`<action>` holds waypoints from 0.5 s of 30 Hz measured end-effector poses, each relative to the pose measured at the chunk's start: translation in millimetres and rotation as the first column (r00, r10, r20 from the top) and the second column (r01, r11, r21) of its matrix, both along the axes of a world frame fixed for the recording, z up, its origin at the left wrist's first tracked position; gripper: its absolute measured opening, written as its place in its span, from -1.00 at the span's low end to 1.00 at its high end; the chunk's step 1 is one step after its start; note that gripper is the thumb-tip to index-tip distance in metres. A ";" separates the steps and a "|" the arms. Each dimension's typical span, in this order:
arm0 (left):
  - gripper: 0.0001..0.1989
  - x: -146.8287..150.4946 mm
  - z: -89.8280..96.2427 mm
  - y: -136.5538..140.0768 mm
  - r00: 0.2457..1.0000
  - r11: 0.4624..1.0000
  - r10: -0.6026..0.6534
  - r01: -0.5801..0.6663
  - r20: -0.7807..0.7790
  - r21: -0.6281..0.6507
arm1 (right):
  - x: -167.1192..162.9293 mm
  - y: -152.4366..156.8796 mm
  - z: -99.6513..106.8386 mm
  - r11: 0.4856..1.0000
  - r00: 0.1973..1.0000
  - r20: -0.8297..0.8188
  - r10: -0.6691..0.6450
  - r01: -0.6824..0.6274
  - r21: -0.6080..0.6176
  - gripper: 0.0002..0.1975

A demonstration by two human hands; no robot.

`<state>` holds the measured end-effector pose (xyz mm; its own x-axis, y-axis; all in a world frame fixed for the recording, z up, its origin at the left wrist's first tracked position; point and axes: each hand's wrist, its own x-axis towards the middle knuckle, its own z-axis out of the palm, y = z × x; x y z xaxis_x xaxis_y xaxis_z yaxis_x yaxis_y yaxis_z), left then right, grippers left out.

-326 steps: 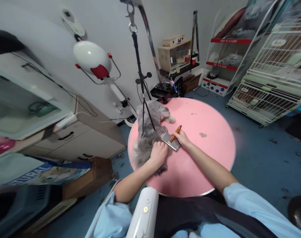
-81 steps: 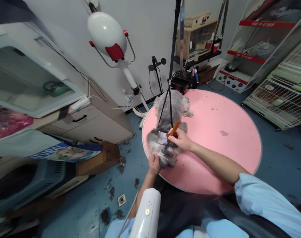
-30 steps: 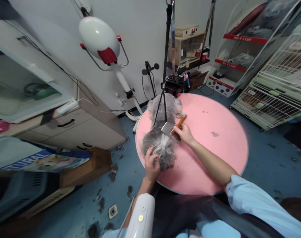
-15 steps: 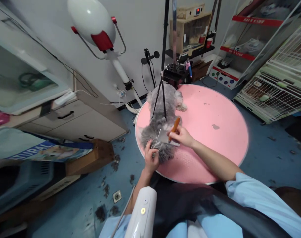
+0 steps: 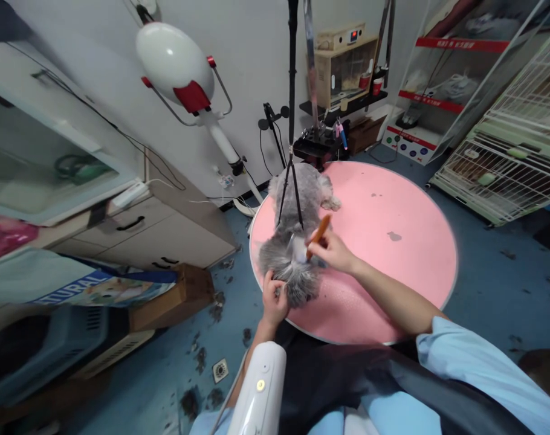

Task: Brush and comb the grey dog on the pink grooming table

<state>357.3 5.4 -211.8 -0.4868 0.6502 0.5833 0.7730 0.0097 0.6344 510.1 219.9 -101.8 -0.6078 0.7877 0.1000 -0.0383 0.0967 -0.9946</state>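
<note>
A grey, fluffy dog [image 5: 297, 188] is on the round pink grooming table [image 5: 393, 272], with two black straps running down over its body. My right hand [image 5: 333, 249] grips the orange handle of a slicker brush [image 5: 319, 234]. The brush's flat head is against the fur and blurred. At the near end of the dog, my left hand [image 5: 275, 297] has its fingers curled into the long fur, and some fingertips are hidden there. A white hair dryer [image 5: 259, 393] sticks up in front of my body, touched by neither hand.
A grooming arm [image 5: 292, 84] rises behind the dog. To the left stand a white lamp-like dryer [image 5: 175, 63] on a stand and a drawer cabinet [image 5: 134, 226]. Wire cages [image 5: 506, 175] are on the right. Fur clumps [image 5: 191, 402] lie on the blue floor.
My right hand has made a small stroke with the brush, whose head has turned within the fur. My left hand stays at the fur. The whole view has shifted slightly.
</note>
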 end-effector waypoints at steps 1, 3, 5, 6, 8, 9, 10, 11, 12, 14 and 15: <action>-0.71 -0.3 -0.3 0.0 1.000 1.000 0.004 -0.004 0.003 -0.001 | -0.8 1.0 -0.9 0.996 0.997 0.012 0.079 -0.079 -0.029 -0.67; -0.70 -0.9 -0.6 0.0 1.000 1.000 0.012 -0.012 0.017 -0.008 | -2.1 4.3 -2.4 0.998 0.999 0.023 -0.024 0.025 -0.062 -0.65; -0.70 -1.8 -0.7 -0.5 0.999 1.000 0.012 -0.011 0.038 -0.016 | -2.4 6.1 -4.2 0.964 0.965 -0.006 -0.261 0.261 -0.050 -0.65; -0.70 -2.3 -0.8 -0.9 0.999 1.000 0.008 -0.007 0.050 -0.021 | -2.0 5.2 -5.7 0.954 0.954 -0.028 -0.297 0.296 -0.046 -0.65; -0.69 -3.3 -1.1 -2.2 0.997 0.999 0.009 -0.006 0.077 -0.032 | -0.3 0.3 -10.2 0.985 0.986 -0.053 -0.159 0.155 -0.076 -0.65; -0.69 -3.7 -1.3 -2.9 0.996 0.999 0.017 -0.014 0.091 -0.035 | 0.9 -2.5 -12.9 0.992 0.997 -0.052 -0.061 0.054 -0.113 -0.64; -0.69 -4.1 -1.6 -3.6 0.994 0.999 0.027 -0.023 0.104 -0.035 | 2.3 -5.0 -15.7 0.988 0.999 -0.044 -0.017 0.010 -0.153 -0.63; -0.70 -4.4 -2.0 -4.2 0.993 0.999 0.036 -0.033 0.116 -0.035 | 3.9 -6.8 -18.3 0.982 0.998 -0.028 -0.052 0.046 -0.183 -0.62; -0.70 -4.7 -2.5 -4.7 0.991 0.999 0.043 -0.039 0.126 -0.034 | 5.6 -8.3 -20.5 0.970 0.989 -0.010 -0.150 0.146 -0.194 -0.60; -0.69 -4.8 -4.1 -5.0 0.989 0.999 0.044 -0.039 0.144 -0.037 | 9.0 -11.6 -24.3 0.921 0.935 -0.007 -0.353 0.346 -0.180 -0.60; -0.69 -4.8 -5.0 -4.9 0.988 0.998 0.042 -0.037 0.151 -0.042 | 10.3 -13.9 -26.0 0.913 0.927 -0.026 -0.375 0.365 -0.180 -0.59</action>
<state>352.6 0.5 -216.8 -0.5936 0.6493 0.4755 0.6662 0.0650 0.7429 520.3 206.0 -127.8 -0.2667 0.9634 -0.0281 -0.0908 -0.0542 -0.9944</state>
